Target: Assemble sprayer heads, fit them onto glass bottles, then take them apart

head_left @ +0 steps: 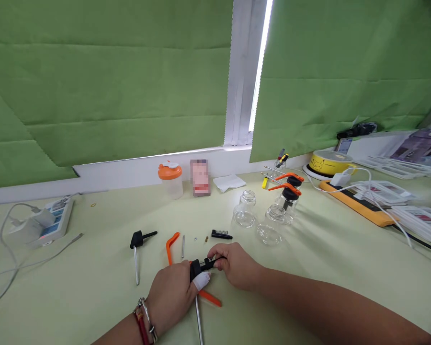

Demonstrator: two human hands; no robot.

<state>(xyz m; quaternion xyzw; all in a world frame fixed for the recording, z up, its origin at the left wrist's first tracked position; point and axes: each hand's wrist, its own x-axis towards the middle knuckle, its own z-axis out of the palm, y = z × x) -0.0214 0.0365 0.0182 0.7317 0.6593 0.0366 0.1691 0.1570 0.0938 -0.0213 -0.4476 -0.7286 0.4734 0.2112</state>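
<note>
My left hand [175, 291], its thumb wrapped in white, is closed around a black pump head [195, 271]. An orange lever [210, 298] and a thin metal tube [198, 320] stick out below it. My right hand [235, 264] pinches the narrow black end of the same pump head with thumb and fingertips. Just beyond my hands lie a black piece with a spring [221, 234], a small brass-coloured part [206, 239], a metal rod [183, 246] and a loose orange lever [171, 244]. Another black pump head with a tube [137, 239] lies to the left.
Glass bottles [244, 213] stand right of centre, some with black-and-orange pump heads [290, 191]. Screwdrivers [282, 160] stand behind them. At the back are an orange-lidded cup [171, 182] and a pink box [200, 178]. Power strips [57, 223] with cables lie at both sides.
</note>
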